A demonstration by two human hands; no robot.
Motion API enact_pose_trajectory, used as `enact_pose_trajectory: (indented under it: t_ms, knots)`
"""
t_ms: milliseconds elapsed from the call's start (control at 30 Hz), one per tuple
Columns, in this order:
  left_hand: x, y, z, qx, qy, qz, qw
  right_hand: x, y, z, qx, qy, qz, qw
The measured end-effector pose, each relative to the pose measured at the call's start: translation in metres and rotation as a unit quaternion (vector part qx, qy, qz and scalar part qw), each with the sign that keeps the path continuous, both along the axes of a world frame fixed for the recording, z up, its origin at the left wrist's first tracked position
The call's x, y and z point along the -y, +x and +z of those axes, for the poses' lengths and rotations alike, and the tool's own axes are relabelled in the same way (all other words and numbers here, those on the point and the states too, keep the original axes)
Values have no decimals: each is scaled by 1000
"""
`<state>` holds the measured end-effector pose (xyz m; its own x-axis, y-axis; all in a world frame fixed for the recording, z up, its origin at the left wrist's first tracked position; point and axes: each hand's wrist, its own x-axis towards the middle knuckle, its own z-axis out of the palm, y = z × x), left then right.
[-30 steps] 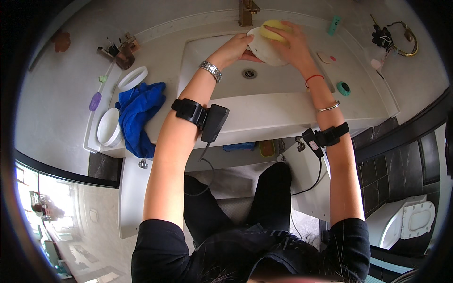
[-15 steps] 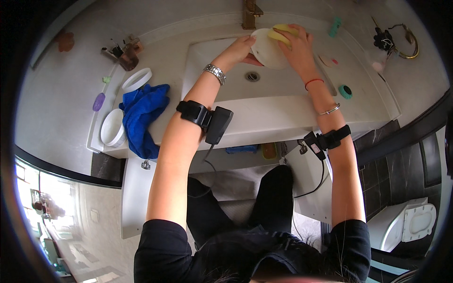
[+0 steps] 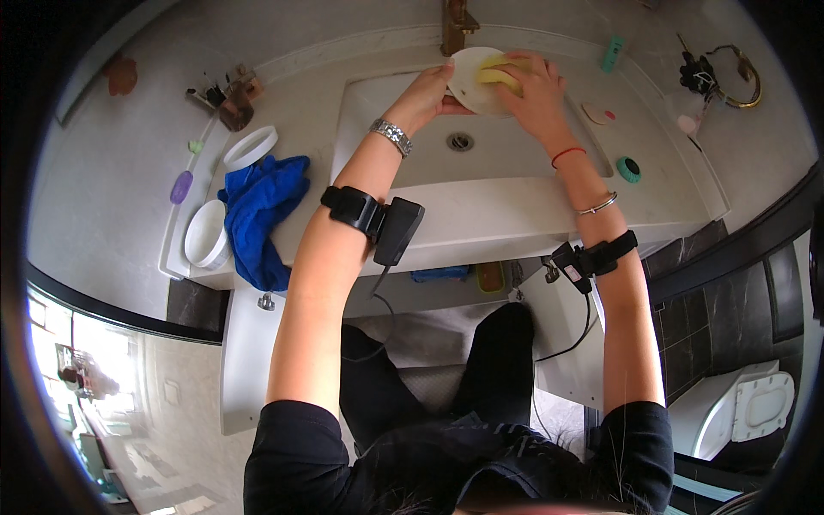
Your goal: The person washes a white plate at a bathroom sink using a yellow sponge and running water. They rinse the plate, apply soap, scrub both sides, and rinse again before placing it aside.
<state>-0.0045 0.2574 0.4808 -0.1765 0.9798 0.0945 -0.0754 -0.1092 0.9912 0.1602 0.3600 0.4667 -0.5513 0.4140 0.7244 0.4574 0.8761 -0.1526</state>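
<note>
Over the sink (image 3: 412, 163), my left hand (image 3: 425, 96) grips the left edge of a round white plate-like disc (image 3: 468, 84), thumb on top and fingers underneath. Whether it is a plate or a lid I cannot tell. My right hand (image 3: 534, 93) is closed around a yellow sponge (image 3: 502, 79) and presses it against the right part of the disc. The disc is tilted below the brass-coloured faucet (image 3: 455, 26), and a small dark spot shows on its face. My right fingers hide part of the sponge.
On the left counter lie a blue cloth (image 3: 262, 206), a white ring-shaped piece (image 3: 251, 148), a white tub (image 3: 206, 233) and a brown holder (image 3: 233, 110). At right are a teal round brush (image 3: 628, 168) and a green item (image 3: 612, 53). Cables hang from both forearm straps.
The disc has shifted slightly left and tilted. My right hand has drawn the sponge a little left and down across its face.
</note>
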Motion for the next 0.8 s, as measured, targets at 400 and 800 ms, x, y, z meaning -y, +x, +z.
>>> enact_pose_trajectory:
  t_ms: [400,800]
  knots:
    - [-3,-2,-7,88,-27,68,993,7,-6,-1,61,-11,156,986]
    - [-3,1,-3,-45,0,36,998,10,3,0,37,60,-71,995]
